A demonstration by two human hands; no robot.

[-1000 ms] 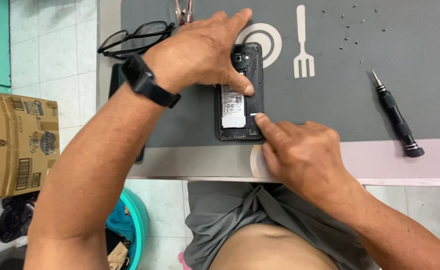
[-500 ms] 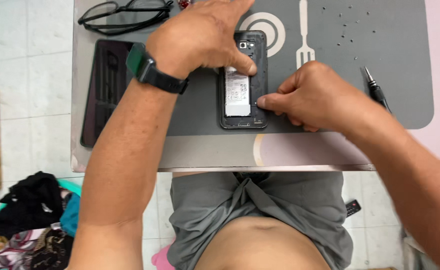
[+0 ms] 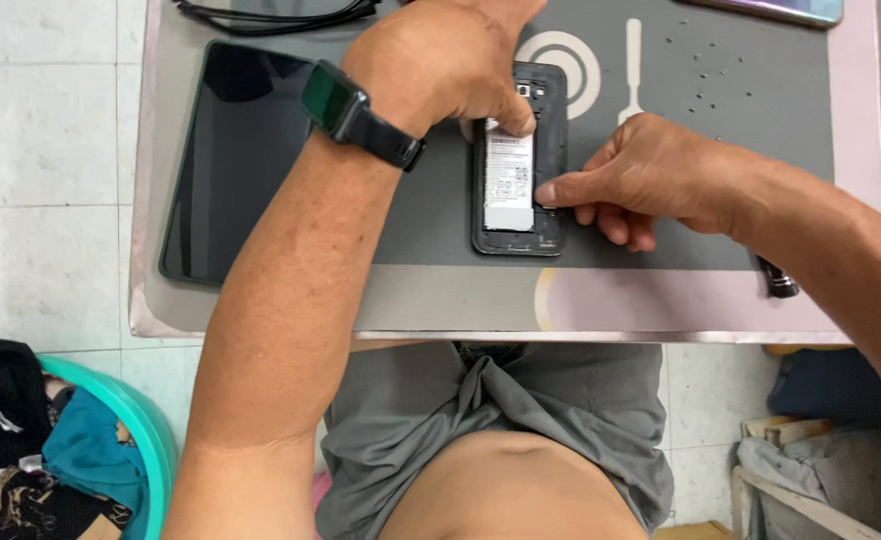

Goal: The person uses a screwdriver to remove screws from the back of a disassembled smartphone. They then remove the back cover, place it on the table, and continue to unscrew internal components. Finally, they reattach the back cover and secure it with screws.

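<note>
- Left hand (image 3: 439, 62) of mine comes in from above the opened phone (image 3: 519, 160); its fingers are curled and its thumb tip presses down on the top end of the white battery (image 3: 509, 180) seated in the phone. It grips nothing fully, it only pins the phone and battery in place.
- Right hand (image 3: 649, 178) sits just right of the phone, loosely closed, with its forefinger stretched out so the tip touches the battery's right edge near the middle of the phone. I cannot tell whether a nail is under the battery's edge.
- Largest thing near the phone is the grey work mat (image 3: 431, 220), which the phone lies flat on, back up and cover off, long side running away from me.
- Left of the phone, well apart, a dark tablet (image 3: 231, 170) lies on the mat, its screen dark.
- On my left wrist, just left of the phone, is a black smartwatch (image 3: 346, 105).
- Above and left of the phone, at the mat's far edge, lie dark-framed glasses (image 3: 271, 12).
- Right of the phone and lower, past my right hand, only the butt end of a black screwdriver (image 3: 779, 282) shows.
- Above and right of the phone, small screws (image 3: 706, 75) lie scattered on the mat.
</note>
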